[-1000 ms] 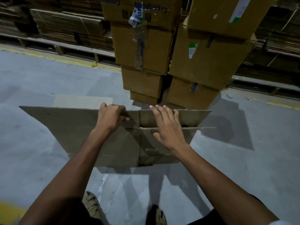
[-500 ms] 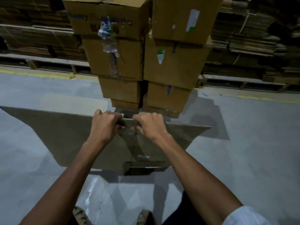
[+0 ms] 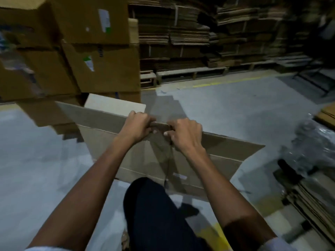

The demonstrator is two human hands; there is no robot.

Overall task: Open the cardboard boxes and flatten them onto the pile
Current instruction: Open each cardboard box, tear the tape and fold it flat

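Observation:
A flattened brown cardboard box [image 3: 213, 160] hangs upright in front of me, its flaps spread to both sides. My left hand [image 3: 136, 126] grips its top edge near the middle. My right hand [image 3: 184, 135] grips the same edge close beside it, fingers curled over the rim. A tall stack of closed cardboard boxes [image 3: 101, 69] stands at the upper left. A pile of flattened cardboard [image 3: 308, 200] lies on the floor at the lower right, partly cut off by the frame.
Pallets loaded with bundled flat cardboard [image 3: 190, 35] line the far wall. Crumpled clear plastic wrap [image 3: 311, 142] lies at the right. My knee in dark trousers [image 3: 154, 211] is raised under the box. Yellow floor lines [image 3: 208, 85] edge the grey concrete.
My right hand went from lying flat on the box to gripping its top edge. The view swung to the right, and the box came with it toward the flat pile.

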